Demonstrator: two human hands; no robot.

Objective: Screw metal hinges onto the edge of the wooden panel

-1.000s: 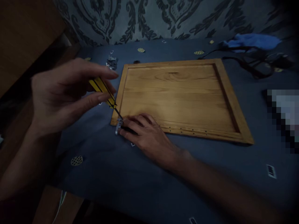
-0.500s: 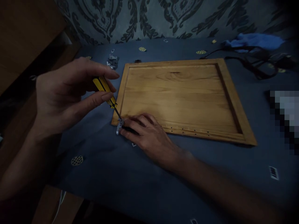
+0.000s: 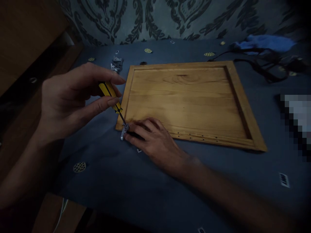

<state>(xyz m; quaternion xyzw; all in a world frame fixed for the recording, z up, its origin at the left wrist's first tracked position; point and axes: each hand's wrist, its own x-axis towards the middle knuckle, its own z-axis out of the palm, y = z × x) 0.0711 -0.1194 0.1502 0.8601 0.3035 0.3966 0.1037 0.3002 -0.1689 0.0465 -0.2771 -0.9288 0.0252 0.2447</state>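
My left hand (image 3: 73, 92) is closed, pinching the handle of a yellow and black screwdriver (image 3: 107, 90) between thumb and fingers. The shaft slants down to the right, its tip at a metal cabinet hinge (image 3: 124, 131). That hinge sits at the near left corner of a framed wooden door panel (image 3: 184, 97), jutting past the edge. With thumb and index finger against the hinge, my right hand (image 3: 157, 144) holds it there while the other fingers rest on the frame. A row of small dark holes runs along the near frame edge. The tip's exact seat cannot be made out.
Another metal hinge (image 3: 117, 64) lies beyond the panel's far left corner. Dark-framed glasses (image 3: 269, 72) and a blue cloth (image 3: 267, 43) lie at the far right. A blurred-out device (image 3: 297, 113) is at the right edge. Patterned wallpaper (image 3: 157, 19) rises behind the blue tablecloth (image 3: 109, 184).
My left hand has shifted slightly right and down, and the screwdriver handle has moved a little with it. My right hand, the hinge and the panel look the same.
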